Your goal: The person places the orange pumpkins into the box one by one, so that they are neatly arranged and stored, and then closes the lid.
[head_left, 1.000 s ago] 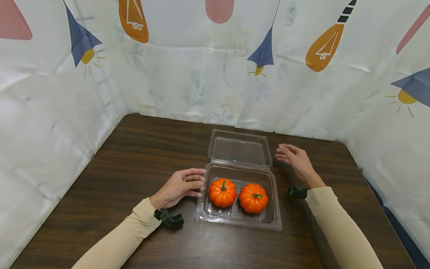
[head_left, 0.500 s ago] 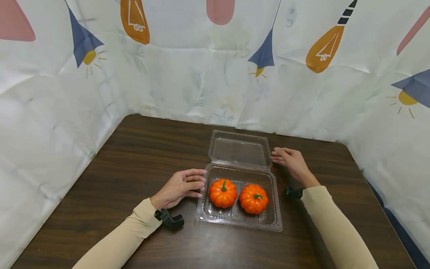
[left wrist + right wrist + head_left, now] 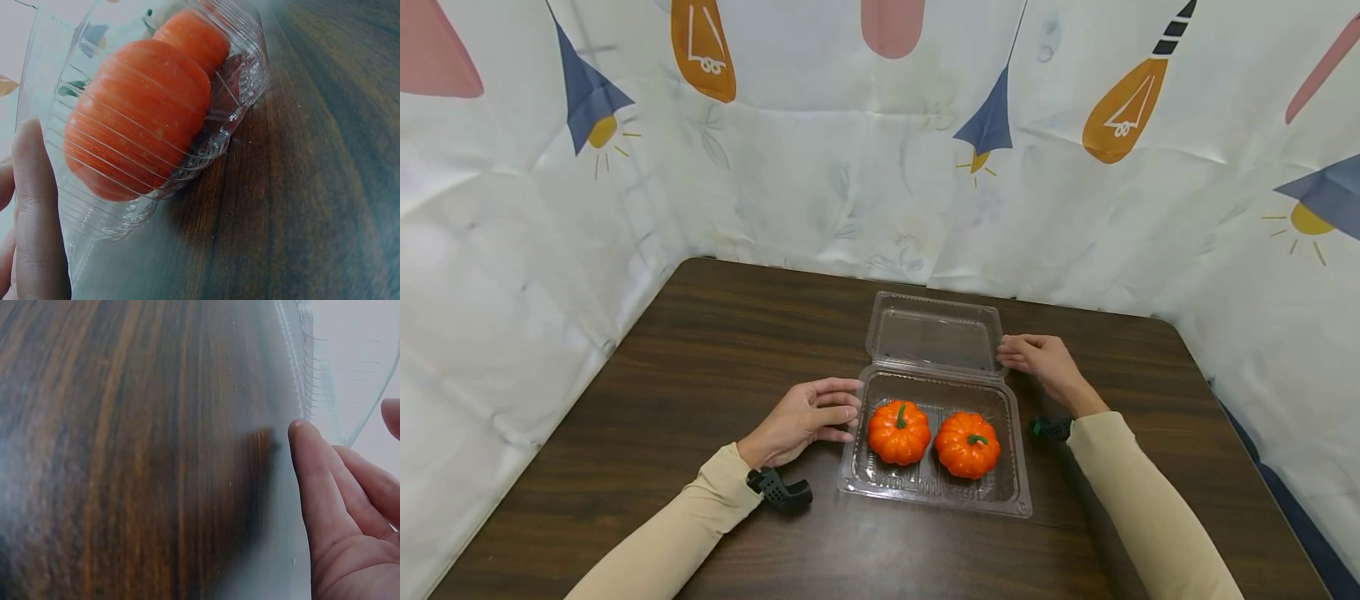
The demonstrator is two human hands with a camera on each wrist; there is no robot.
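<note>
Left hand [image 3: 801,421] is staying at nine o'clock of the clear, rectangular plastic tray [image 3: 928,501], fingers nearly straight, loosely spread, gripping nothing; can't tell if they're touching the rim. Glossy orange, ribbed, round pumpkin with green stem [image 3: 898,432] is sitting in the tray's left half. Clear, shallow plastic lid [image 3: 936,335] is still lying open at twelve o'clock. Matching orange pumpkin [image 3: 967,445] is sitting in the right half. Right hand [image 3: 1047,364] has been sliding in, now reaching the lid's edge near one o'clock, fingers extended, thumb apart, so both hands are now flanking the container.
</note>
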